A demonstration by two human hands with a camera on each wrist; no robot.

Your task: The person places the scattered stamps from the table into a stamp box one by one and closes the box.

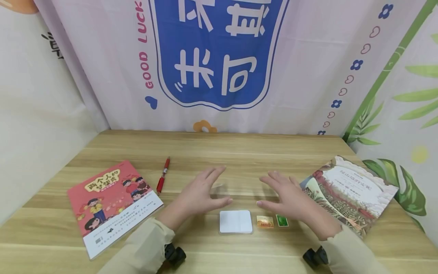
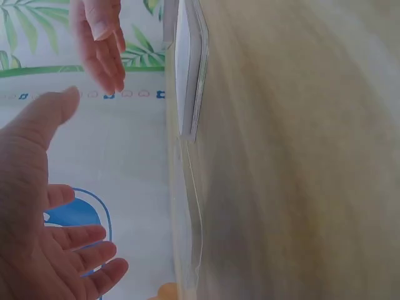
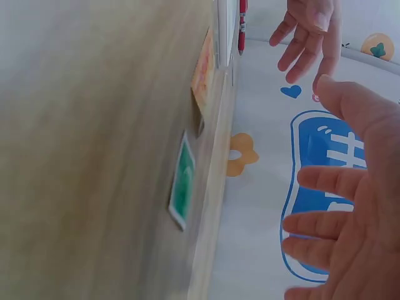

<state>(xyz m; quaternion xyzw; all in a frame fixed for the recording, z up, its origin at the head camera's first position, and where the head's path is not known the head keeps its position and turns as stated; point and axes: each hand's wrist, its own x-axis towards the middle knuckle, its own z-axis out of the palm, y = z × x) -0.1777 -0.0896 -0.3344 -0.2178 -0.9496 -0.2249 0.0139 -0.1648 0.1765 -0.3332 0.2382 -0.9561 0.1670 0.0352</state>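
Observation:
My left hand (image 1: 200, 192) hovers over the table left of centre, fingers spread, holding nothing. Opposite it, my right hand (image 1: 289, 194) is also raised with spread fingers and nothing in them. Between and slightly below them lies a white rectangular pad (image 1: 235, 222), seen edge-on in the left wrist view. To its right lie an orange-and-cream card (image 1: 265, 222) and a small green card with a white border (image 1: 282, 220), nearest to the right hand. Both cards also show in the right wrist view. A clear, thin item (image 1: 219, 191) lies behind the pad, partly behind the left hand.
A red book (image 1: 113, 201) lies on the left of the wooden table (image 1: 219, 148), with a red pen (image 1: 163, 176) beside it. On the right is an illustrated book (image 1: 352, 190), partly behind the right hand and forearm. Printed curtains hang behind the table.

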